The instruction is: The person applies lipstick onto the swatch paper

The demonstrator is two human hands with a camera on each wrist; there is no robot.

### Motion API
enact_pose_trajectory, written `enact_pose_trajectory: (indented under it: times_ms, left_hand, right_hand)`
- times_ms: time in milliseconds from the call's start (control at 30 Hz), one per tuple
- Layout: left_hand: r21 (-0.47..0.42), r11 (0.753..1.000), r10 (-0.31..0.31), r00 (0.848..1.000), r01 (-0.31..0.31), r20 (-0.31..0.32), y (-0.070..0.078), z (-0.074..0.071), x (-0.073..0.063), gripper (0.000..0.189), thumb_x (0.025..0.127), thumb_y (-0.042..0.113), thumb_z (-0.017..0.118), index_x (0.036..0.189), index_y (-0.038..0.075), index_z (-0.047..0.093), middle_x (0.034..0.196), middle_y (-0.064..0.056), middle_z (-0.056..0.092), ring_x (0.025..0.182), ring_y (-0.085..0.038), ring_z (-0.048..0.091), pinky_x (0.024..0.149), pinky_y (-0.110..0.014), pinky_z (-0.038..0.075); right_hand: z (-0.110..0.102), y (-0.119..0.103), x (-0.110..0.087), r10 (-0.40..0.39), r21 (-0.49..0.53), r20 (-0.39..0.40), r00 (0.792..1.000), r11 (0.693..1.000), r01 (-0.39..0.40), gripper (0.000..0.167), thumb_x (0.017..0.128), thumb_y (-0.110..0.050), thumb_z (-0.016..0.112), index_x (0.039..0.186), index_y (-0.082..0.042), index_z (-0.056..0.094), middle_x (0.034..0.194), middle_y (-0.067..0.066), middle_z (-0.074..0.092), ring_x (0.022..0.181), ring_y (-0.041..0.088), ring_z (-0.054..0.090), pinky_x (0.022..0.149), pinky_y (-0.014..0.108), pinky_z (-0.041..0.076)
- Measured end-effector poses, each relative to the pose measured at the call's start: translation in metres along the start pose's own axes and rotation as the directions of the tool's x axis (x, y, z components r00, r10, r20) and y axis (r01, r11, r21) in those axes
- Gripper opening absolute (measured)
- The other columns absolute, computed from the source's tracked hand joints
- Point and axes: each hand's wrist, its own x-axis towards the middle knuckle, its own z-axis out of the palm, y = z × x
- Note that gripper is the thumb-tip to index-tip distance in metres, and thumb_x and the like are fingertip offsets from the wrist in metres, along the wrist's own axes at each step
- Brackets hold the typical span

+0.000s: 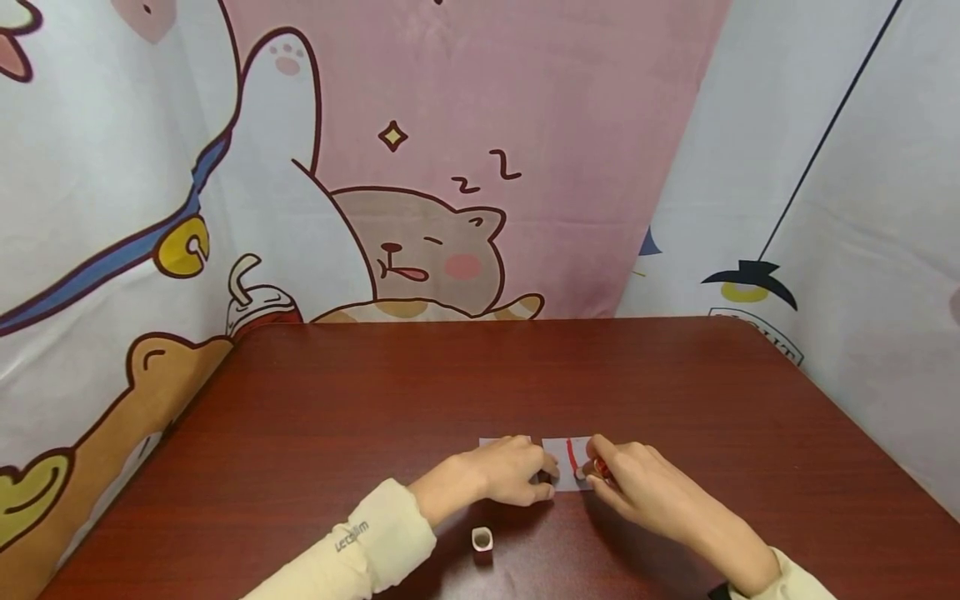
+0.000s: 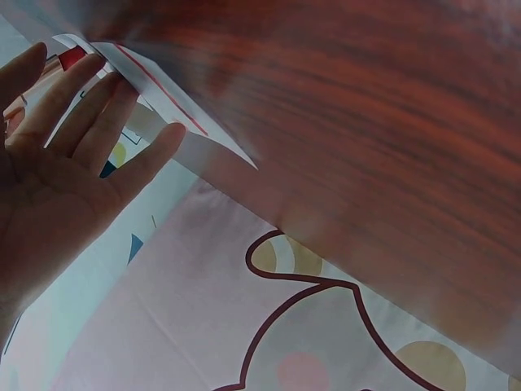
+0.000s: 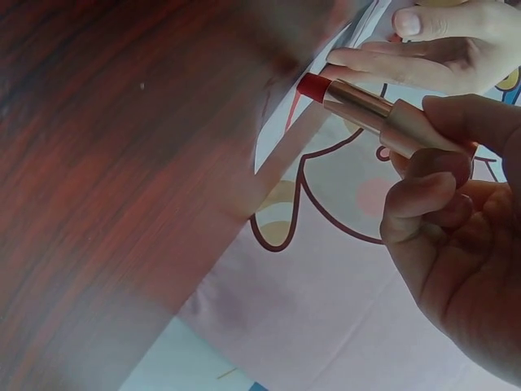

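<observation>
My right hand (image 1: 637, 487) pinches a lipstick (image 3: 358, 106) by its gold tube, with the red tip out. In the right wrist view the tip overlaps the edge of a white paper (image 1: 557, 454). A red line (image 1: 572, 457) runs across that paper from its far edge. My left hand (image 1: 513, 471) lies at the paper's left side, its fingertips right at the sheet, fingers fairly straight in the left wrist view. Beyond this hand shows the edge of a second pale piece (image 1: 491, 441), mostly hidden beneath it.
A small open-topped cap (image 1: 482, 540) stands on the brown wooden table (image 1: 375, 383), nearer than my left hand. Behind and beside the table hangs a cloth (image 1: 585, 125) printed with cartoon animals.
</observation>
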Motion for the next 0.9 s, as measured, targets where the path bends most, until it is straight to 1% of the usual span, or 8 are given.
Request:
enact_pose_trajectory:
  times_ms: [200, 267, 533, 767, 900]
  left_hand:
    - [-0.003, 1.0, 0.004, 1.0, -0.004, -0.001, 0.0003, -0.0007, -0.0006, 0.029, 0.089, 0.027, 0.062, 0.115, 0.015, 0.068, 0.103, 0.01, 0.065, 0.085, 0.0, 0.056, 0.077, -0.019, 0.046]
    - [-0.001, 1.0, 0.008, 1.0, -0.008, -0.003, 0.0004, -0.0008, -0.0006, 0.029, 0.089, 0.026, 0.062, 0.114, 0.015, 0.068, 0.104, 0.01, 0.065, 0.085, -0.001, 0.057, 0.077, -0.019, 0.046]
    - [0.012, 1.0, 0.012, 1.0, -0.012, -0.007, 0.0009, -0.0014, -0.0002, 0.029, 0.088, 0.026, 0.062, 0.114, 0.015, 0.068, 0.106, 0.011, 0.065, 0.087, -0.001, 0.056, 0.078, -0.019, 0.046]
    - [0.019, 1.0, 0.004, 1.0, -0.004, -0.003, 0.0006, -0.0005, 0.0002, 0.03, 0.087, 0.026, 0.064, 0.114, 0.015, 0.068, 0.109, 0.012, 0.064, 0.091, -0.001, 0.056, 0.081, -0.019, 0.045]
    - [0.023, 1.0, 0.002, 1.0, -0.002, -0.006, 0.0005, -0.0001, 0.0, 0.029, 0.087, 0.026, 0.064, 0.114, 0.015, 0.068, 0.11, 0.012, 0.063, 0.093, -0.002, 0.056, 0.082, -0.02, 0.045]
  right_hand:
    - [-0.0004, -0.0015, 0.0002, 0.014, 0.004, 0.007, 1.0, 1.0, -0.014, 0.018, 0.082, -0.005, 0.066, 0.085, -0.009, 0.049, 0.065, -0.013, 0.045, 0.052, -0.004, 0.039, 0.044, 0.016, 0.035]
    - [-0.0003, -0.0019, 0.0001, 0.012, -0.005, -0.002, 1.0, 1.0, -0.012, 0.018, 0.082, -0.005, 0.066, 0.084, -0.01, 0.049, 0.064, -0.014, 0.043, 0.052, -0.004, 0.038, 0.043, 0.016, 0.034]
    - [-0.0004, -0.0012, -0.0005, -0.004, -0.018, -0.016, 1.0, 1.0, 0.004, 0.019, 0.081, -0.004, 0.066, 0.084, -0.01, 0.049, 0.063, -0.015, 0.041, 0.052, -0.004, 0.037, 0.044, 0.016, 0.034]
    - [0.0007, -0.0021, -0.001, -0.028, -0.029, -0.037, 0.999, 0.999, 0.027, 0.021, 0.079, -0.003, 0.066, 0.081, -0.012, 0.047, 0.063, -0.017, 0.041, 0.052, -0.004, 0.037, 0.045, 0.015, 0.034]
    - [0.0006, -0.0021, -0.0014, -0.027, -0.022, -0.034, 0.999, 0.999, 0.026, 0.021, 0.079, -0.003, 0.066, 0.081, -0.012, 0.047, 0.063, -0.017, 0.041, 0.052, -0.004, 0.037, 0.045, 0.015, 0.034]
